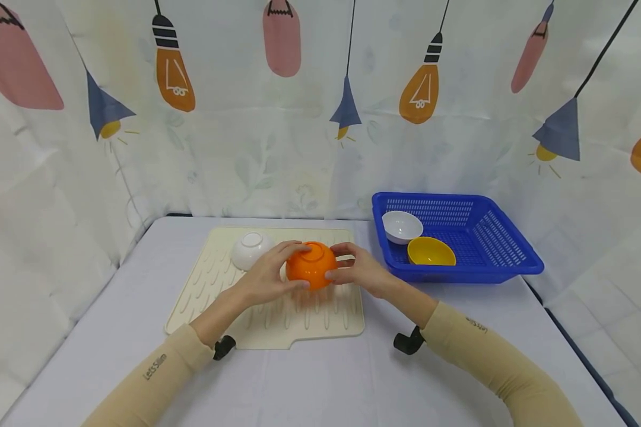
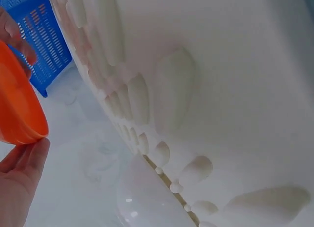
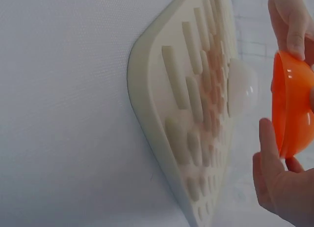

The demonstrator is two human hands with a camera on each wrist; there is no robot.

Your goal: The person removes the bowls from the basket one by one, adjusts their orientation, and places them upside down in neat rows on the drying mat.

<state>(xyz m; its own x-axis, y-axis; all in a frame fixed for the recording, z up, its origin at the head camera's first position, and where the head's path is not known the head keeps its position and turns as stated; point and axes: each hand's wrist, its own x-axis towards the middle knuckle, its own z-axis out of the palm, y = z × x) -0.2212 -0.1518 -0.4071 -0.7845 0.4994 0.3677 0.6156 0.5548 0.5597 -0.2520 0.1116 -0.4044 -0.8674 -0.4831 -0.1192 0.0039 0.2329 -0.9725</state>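
Observation:
An orange bowl [image 1: 311, 267] is held base up between both hands, raised over the cream ridged drying mat [image 1: 267, 326]. My left hand [image 1: 263, 280] grips its left side, thumb near the lower rim and fingers toward the base. On the opposite side, my right hand [image 1: 367, 274] pinches the rim between thumb and fingers. The right wrist view shows a gap between the bowl [image 3: 297, 114] and the mat [image 3: 162, 89]. Upside down on the mat's far left part rests a white bowl [image 1: 250, 251], just beyond the left hand.
At the back right of the white-covered table [image 1: 331, 385] stands a blue slotted basket [image 1: 497, 237]. Inside are a white bowl [image 1: 402, 228] and a yellow bowl [image 1: 431, 252], both with openings upward. A printed curtain [image 1: 299, 160] hangs behind the table.

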